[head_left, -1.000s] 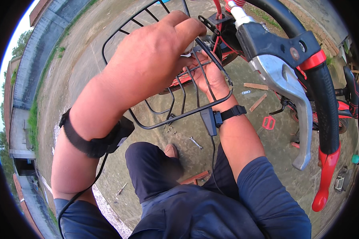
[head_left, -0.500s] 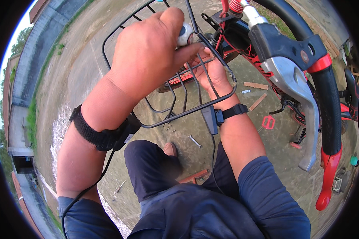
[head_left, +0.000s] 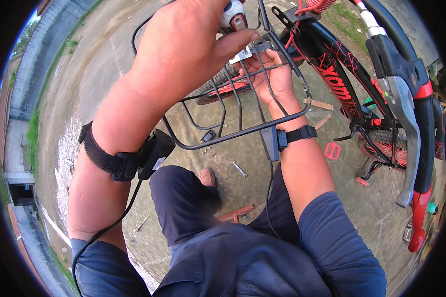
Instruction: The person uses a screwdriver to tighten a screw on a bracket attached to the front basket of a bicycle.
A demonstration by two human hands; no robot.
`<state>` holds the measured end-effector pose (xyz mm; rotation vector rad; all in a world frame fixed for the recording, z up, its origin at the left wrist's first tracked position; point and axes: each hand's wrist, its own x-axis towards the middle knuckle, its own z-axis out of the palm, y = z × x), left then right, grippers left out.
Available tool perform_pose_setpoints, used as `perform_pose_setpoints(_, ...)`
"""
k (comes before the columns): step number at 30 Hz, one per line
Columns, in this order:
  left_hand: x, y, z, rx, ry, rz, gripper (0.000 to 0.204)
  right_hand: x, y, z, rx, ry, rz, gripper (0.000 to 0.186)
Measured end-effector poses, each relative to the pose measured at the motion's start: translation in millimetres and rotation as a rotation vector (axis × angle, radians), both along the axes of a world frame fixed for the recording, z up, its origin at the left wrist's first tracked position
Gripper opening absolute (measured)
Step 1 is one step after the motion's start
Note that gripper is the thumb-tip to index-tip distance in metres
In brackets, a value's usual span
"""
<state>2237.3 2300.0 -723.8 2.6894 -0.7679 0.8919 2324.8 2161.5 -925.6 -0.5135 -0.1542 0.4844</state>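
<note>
My left hand (head_left: pixel 176 62) is wrapped round a rounded grey-white object with a red-edged patch (head_left: pixel 234 19), its exact kind unclear. It hangs over the black wire basket (head_left: pixel 243 131), with the thumb stretched toward the basket's bars. Below the bars my right hand (head_left: pixel 272 79) reaches up from underneath, fingers curled at the basket's far end. Beside those fingers shows a small silver plate (head_left: pixel 241 55); whatever they pinch is partly hidden by bars. The basket sits beside the black-and-red bicycle frame (head_left: pixel 334 69).
At right, the handlebar grip (head_left: pixel 423 143) and grey brake lever (head_left: pixel 406 133) stick out. On the concrete floor lie a wrench (head_left: pixel 239 169), a red pedal (head_left: pixel 332 150), wood strips (head_left: pixel 318 104) and several small bolts (head_left: pixel 208 150). A cable (head_left: pixel 100 241) runs along my left arm.
Both hands and the basket sit higher and slightly farther right in view. The handlebar has shifted right, exposing more of the frame. The silver plate now shows beside my right fingers.
</note>
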Motion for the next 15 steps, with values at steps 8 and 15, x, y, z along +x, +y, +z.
perform_pose_setpoints(8, 0.4, -4.1, -4.1, 0.039, 0.0, 0.024, 0.038, 3.6, -3.2, -3.3, -0.008, -0.033, -0.015, 0.045)
perform_pose_setpoints(15, 8.0, 3.7, 4.8, 0.046, 0.081, -0.174, 0.034, 3.7, -0.7, -0.5, 0.01, -0.006, -0.002, 0.046)
